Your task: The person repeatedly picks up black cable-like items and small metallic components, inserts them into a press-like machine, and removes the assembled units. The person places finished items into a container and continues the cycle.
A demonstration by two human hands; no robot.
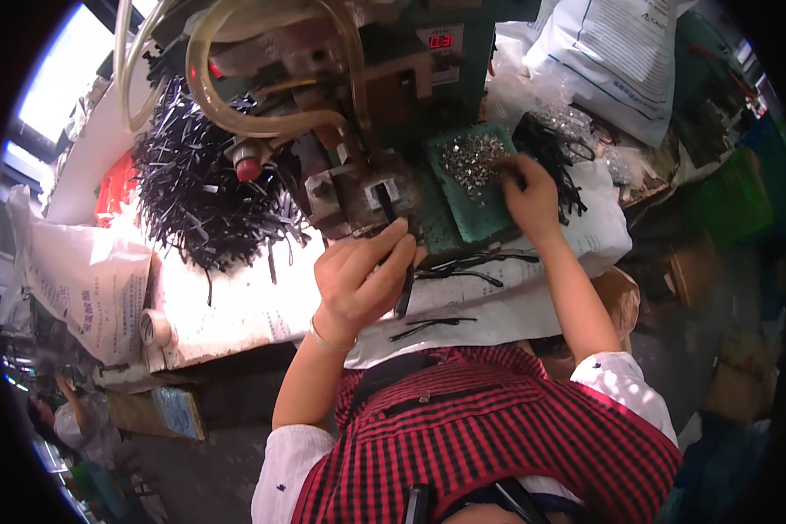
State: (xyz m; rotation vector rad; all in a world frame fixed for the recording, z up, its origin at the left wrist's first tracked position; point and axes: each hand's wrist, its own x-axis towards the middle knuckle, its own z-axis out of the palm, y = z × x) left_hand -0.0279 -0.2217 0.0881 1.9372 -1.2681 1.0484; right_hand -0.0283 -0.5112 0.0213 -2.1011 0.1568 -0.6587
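Observation:
My left hand [362, 275] is closed on a thin black strip [404, 297] at the front of a machine's metal fixture [345, 192]. The strip's lower end hangs below my fingers, and its far end seems to reach into the fixture. My right hand [530, 196] is over the right side of a green tray [476, 224], its fingers curled together beside a heap of small shiny metal parts [472, 162]. Whatever lies between those fingertips is too small or hidden to make out. Several black strips [467, 266] lie loose on the white covering just in front of the tray.
A big pile of black strips [205, 183] stands left of the machine [402, 70], whose yellowish hose [205, 96] loops above. A red button [248, 168] faces me. More black strips [555, 157] and a white sack [607, 61] are right. A tape roll [155, 328] sits left.

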